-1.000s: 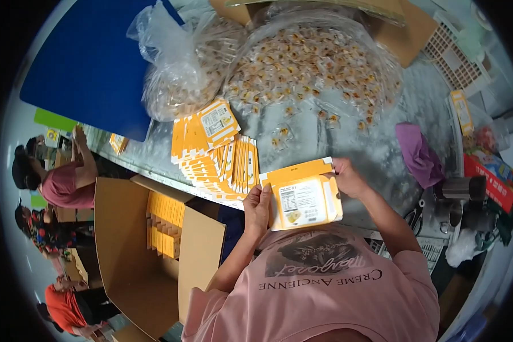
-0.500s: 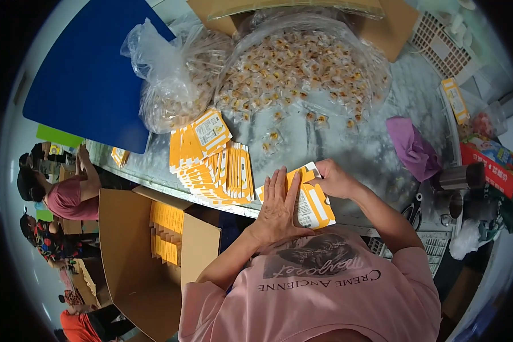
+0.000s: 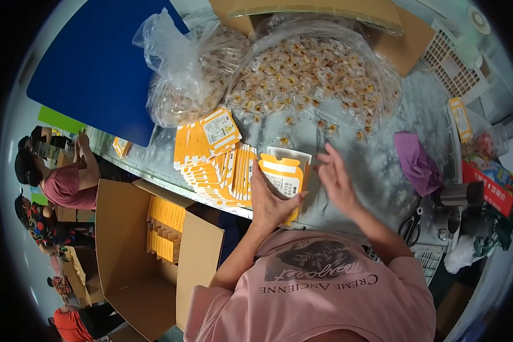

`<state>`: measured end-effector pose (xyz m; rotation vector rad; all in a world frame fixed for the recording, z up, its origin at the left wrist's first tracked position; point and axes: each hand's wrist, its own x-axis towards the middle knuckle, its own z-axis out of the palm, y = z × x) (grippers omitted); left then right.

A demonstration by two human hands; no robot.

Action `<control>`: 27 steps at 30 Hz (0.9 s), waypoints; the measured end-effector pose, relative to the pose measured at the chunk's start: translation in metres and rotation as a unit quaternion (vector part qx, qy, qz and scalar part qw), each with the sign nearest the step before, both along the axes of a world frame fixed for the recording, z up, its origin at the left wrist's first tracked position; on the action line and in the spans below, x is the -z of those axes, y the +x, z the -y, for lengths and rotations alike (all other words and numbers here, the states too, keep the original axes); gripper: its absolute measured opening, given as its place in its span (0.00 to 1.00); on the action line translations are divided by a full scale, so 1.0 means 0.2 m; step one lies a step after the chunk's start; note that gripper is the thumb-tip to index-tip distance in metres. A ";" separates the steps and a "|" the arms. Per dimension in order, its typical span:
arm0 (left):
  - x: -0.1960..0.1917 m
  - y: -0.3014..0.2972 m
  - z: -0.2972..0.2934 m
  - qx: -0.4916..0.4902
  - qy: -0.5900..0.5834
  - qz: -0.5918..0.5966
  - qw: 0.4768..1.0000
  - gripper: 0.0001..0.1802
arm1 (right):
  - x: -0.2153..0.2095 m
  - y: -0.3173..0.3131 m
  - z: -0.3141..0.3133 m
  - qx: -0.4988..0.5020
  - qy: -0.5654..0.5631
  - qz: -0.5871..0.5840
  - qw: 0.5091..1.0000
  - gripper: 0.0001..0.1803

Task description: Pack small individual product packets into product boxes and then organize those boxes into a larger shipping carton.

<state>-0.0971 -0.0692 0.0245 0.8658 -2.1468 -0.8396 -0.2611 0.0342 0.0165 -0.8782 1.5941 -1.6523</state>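
My left hand (image 3: 269, 205) is closed around an orange-and-white paper carton (image 3: 281, 174), its thumb on the near right side and its fingers along the left. The carton is popped into a box shape, with a flap at its far end. To the right of it my right hand (image 3: 337, 181) is raised and holds nothing, its fingers apart. Left of the carton lies a fanned stack of flat cartons (image 3: 215, 165) of the same kind. Beyond my hands, a few small clear-wrapped packets (image 3: 326, 128) are loose on the table.
A big open plastic bag of wrapped packets (image 3: 308, 74) spreads at the back, beside a second bag (image 3: 182, 85). A purple cloth (image 3: 413, 162), scissors (image 3: 411, 227) and a metal cup (image 3: 447, 219) lie right. A cardboard box (image 3: 134, 239) with orange cartons stands lower left; co-workers (image 3: 68, 185) are beyond.
The carton has gone from flattish between both hands to opened out in my left hand, turned more upright. My right hand has let go and moved off to the right.
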 end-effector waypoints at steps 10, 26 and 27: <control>0.01 0.03 -0.18 0.072 0.290 -0.107 0.948 0.32 | 0.04 0.17 -0.04 -0.002 -0.031 0.009 0.999 0.24; -0.02 0.03 -0.18 0.038 0.232 -0.092 0.968 0.07 | -0.03 0.05 -0.13 -0.005 -0.057 -0.295 0.954 0.07; -0.01 0.04 -0.16 0.045 0.233 -0.092 0.967 0.07 | -0.01 0.04 -0.15 0.000 -0.055 -0.298 0.953 0.07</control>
